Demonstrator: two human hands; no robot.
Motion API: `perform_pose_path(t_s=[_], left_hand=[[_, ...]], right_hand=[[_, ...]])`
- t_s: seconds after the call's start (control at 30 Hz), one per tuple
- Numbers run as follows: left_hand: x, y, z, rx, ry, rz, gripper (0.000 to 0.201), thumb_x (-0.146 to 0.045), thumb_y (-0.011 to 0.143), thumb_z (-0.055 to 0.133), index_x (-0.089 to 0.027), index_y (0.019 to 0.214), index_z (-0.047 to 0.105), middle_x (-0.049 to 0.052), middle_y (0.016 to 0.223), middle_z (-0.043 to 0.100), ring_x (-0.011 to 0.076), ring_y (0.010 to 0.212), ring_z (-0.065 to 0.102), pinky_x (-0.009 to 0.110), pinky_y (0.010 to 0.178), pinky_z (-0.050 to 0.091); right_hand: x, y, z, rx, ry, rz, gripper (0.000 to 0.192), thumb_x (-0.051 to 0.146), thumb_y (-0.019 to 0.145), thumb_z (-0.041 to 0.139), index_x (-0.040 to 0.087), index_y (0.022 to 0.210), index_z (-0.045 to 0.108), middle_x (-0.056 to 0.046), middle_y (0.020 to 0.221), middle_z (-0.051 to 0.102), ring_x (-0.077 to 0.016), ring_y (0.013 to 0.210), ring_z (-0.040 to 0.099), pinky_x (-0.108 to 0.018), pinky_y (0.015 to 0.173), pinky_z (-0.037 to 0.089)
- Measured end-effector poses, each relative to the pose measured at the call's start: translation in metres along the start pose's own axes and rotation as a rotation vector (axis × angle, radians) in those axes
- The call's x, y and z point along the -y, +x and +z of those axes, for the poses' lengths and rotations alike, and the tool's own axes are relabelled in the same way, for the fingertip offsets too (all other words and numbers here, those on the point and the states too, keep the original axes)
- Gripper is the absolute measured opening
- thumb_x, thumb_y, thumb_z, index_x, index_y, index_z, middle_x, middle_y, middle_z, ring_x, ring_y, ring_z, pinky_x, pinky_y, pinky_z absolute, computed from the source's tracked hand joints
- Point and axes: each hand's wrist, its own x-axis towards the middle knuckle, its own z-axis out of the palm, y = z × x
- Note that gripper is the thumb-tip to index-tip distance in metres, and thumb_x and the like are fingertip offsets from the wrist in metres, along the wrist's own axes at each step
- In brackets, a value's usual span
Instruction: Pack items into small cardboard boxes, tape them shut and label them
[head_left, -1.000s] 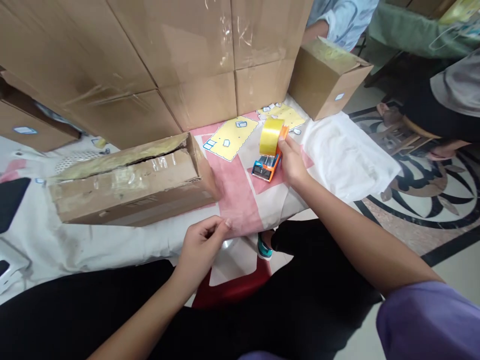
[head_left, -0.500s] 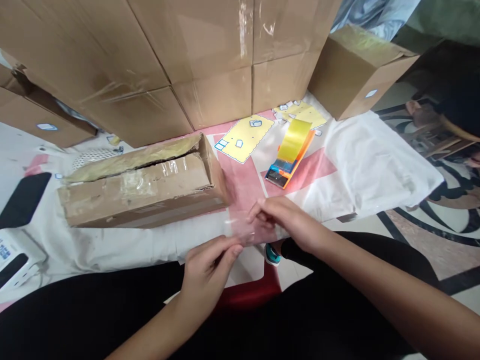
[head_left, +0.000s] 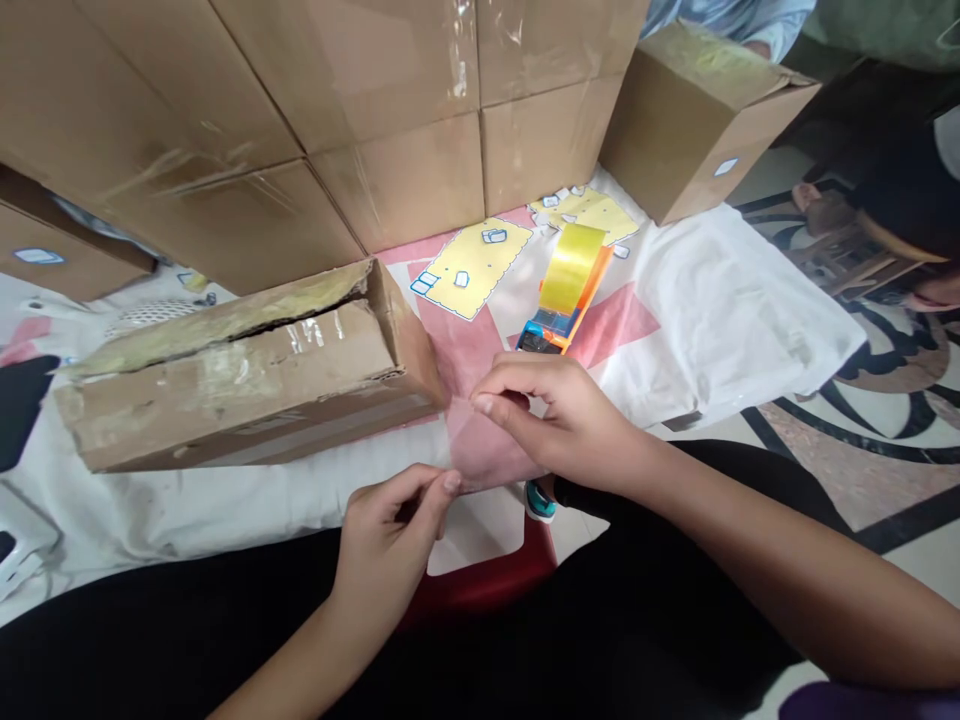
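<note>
Head view: clear tape strip (head_left: 469, 440), nearly invisible.

No words, brand names or numbers are showing clearly enough to read. The small white blue-edged stickers on the yellow backing sheet (head_left: 471, 266) and the white labels on the brown cardboard boxes (head_left: 697, 110) are appearing blank or too small.

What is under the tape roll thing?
The tape dispenser stands on a white and pink cloth. A yellow sticker sheet lies beside it, not under it. What is below the cloth cannot be seen: it is covered.
</note>
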Motion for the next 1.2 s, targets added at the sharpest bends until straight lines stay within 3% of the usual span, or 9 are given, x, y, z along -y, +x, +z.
perform_pose_path(t_s=[0.17,0.33,0.53,0.6,0.7,0.83,1.0,1.1,1.2], left_hand=[[0.0,0.0,-0.013,-0.059,0.02,0.039,0.034,-0.038,0.095,0.061,-0.02,0.066,0.066,-0.006,0.047,0.047,0.007,0.042,0.042,0.019,0.045,0.036],[0.004,0.0,-0.029,-0.12,0.037,0.092,0.033,-0.036,0.094,0.061,-0.019,0.066,0.067,-0.005,0.049,0.051,0.0077,0.046,0.047,0.019,0.048,0.037],[0.012,-0.006,-0.05,-0.151,-0.005,0.091,0.033,-0.038,0.095,0.059,-0.02,0.069,0.069,-0.004,0.049,0.05,0.0089,0.047,0.047,0.019,0.048,0.037],[0.014,-0.008,-0.056,-0.156,-0.036,0.103,0.032,-0.038,0.094,0.06,-0.02,0.07,0.07,-0.005,0.049,0.05,0.009,0.047,0.046,0.02,0.048,0.036],[0.016,-0.008,-0.064,-0.191,-0.073,0.15,0.03,-0.039,0.094,0.061,-0.02,0.073,0.071,-0.004,0.051,0.05,0.0095,0.048,0.044,0.021,0.048,0.035],[0.015,-0.005,-0.073,-0.196,-0.146,0.153,0.035,-0.042,0.093,0.06,-0.019,0.068,0.067,-0.004,0.052,0.046,0.01,0.05,0.042,0.022,0.051,0.033],[0.014,0.004,-0.079,-0.14,-0.241,0.069,0.046,-0.051,0.093,0.056,-0.018,0.062,0.055,-0.004,0.055,0.038,0.0103,0.055,0.037,0.024,0.054,0.028],[0.008,0.01,-0.085,-0.11,-0.274,0.067,0.047,-0.057,0.094,0.052,-0.018,0.069,0.062,-0.005,0.055,0.038,0.0116,0.055,0.037,0.025,0.054,0.028],[-0.003,0.013,-0.101,-0.103,-0.227,0.063,0.047,-0.058,0.093,0.051,-0.018,0.075,0.069,-0.003,0.056,0.047,0.0139,0.055,0.043,0.026,0.055,0.031]], right_hand=[[0.011,0.024,-0.005,0.042,-0.316,-0.172,0.02,0.018,0.099,0.046,0.018,0.083,0.058,-0.004,0.083,0.059,-0.0172,0.076,0.054,-0.031,0.072,0.04],[0.03,0.035,0.004,0.033,-0.185,-0.189,0.015,0.011,0.091,0.049,0.018,0.085,0.06,0.0,0.079,0.06,-0.0132,0.07,0.054,-0.027,0.067,0.039],[0.048,0.033,0.027,0.107,-0.19,-0.001,0.013,0.021,0.084,0.066,0.019,0.097,0.067,0.009,0.059,0.042,-0.0085,0.052,0.038,-0.024,0.052,0.031],[0.05,0.035,0.034,0.114,-0.18,-0.01,0.001,0.02,0.087,0.065,0.019,0.087,0.066,0.009,0.056,0.038,-0.0077,0.05,0.035,-0.023,0.051,0.03],[0.052,0.039,0.042,0.132,-0.146,-0.055,0.011,0.019,0.091,0.06,0.02,0.08,0.063,0.009,0.057,0.034,-0.0075,0.05,0.033,-0.023,0.049,0.028],[0.055,0.041,0.047,0.127,-0.188,-0.137,0.012,0.023,0.096,0.058,0.02,0.085,0.062,0.007,0.061,0.037,-0.0085,0.051,0.036,-0.024,0.049,0.028],[0.08,0.051,0.045,0.102,-0.433,-0.294,0.013,0.023,0.099,0.058,0.021,0.089,0.065,0.001,0.073,0.053,-0.0141,0.069,0.05,-0.033,0.07,0.036],[0.105,0.062,0.045,0.069,-0.666,-0.38,0.015,0.021,0.098,0.057,0.021,0.086,0.065,-0.001,0.081,0.048,-0.0188,0.082,0.05,-0.039,0.08,0.033],[0.128,0.073,0.049,0.063,-0.812,-0.4,0.014,0.02,0.095,0.057,0.021,0.084,0.065,-0.003,0.089,0.044,-0.0222,0.091,0.047,-0.041,0.083,0.031]])
